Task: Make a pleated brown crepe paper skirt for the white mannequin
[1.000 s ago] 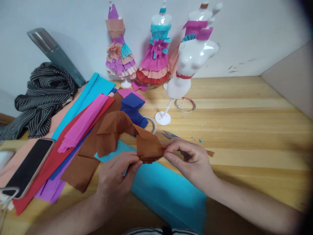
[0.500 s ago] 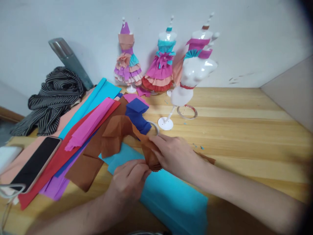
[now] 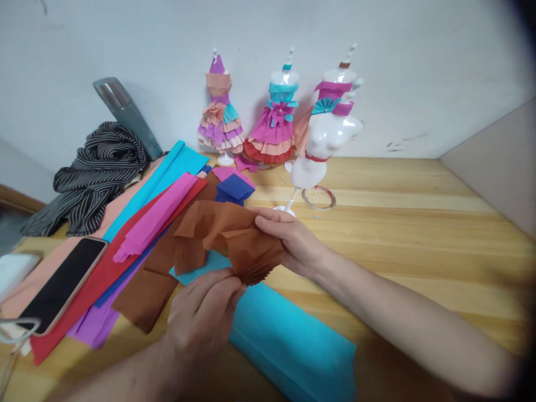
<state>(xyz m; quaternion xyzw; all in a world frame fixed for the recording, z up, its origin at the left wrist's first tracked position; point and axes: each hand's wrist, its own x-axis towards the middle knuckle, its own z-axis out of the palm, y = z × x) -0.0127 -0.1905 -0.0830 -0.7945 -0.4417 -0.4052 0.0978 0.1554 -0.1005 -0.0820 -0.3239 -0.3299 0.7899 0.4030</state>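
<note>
A strip of brown crepe paper (image 3: 234,231) is stretched between my hands, with fine pleats gathered along its lower right edge. My left hand (image 3: 207,312) pinches the gathered edge, fingers closed. At the strip's right end, my right hand (image 3: 295,234) grips it with the thumb on top and the other fingers hidden behind. Beneath lies a turquoise paper sheet (image 3: 297,340). Beyond my right hand a white mannequin (image 3: 329,137) with a red band at its waist stands on a thin stem, its base partly covered by my hand.
Three small mannequins in paper dresses (image 3: 272,128) stand along the wall. Coloured paper sheets (image 3: 125,245), a phone (image 3: 65,285), a striped cloth (image 3: 100,167) and a grey bottle (image 3: 129,117) lie or lean at left. A tape ring (image 3: 319,197) rests behind the front mannequin.
My right hand has turned and spread the brown paper out, lifting it wider towards the camera. My left hand has shifted slightly left and down, still pinching the pleats. The view has tilted a little.
</note>
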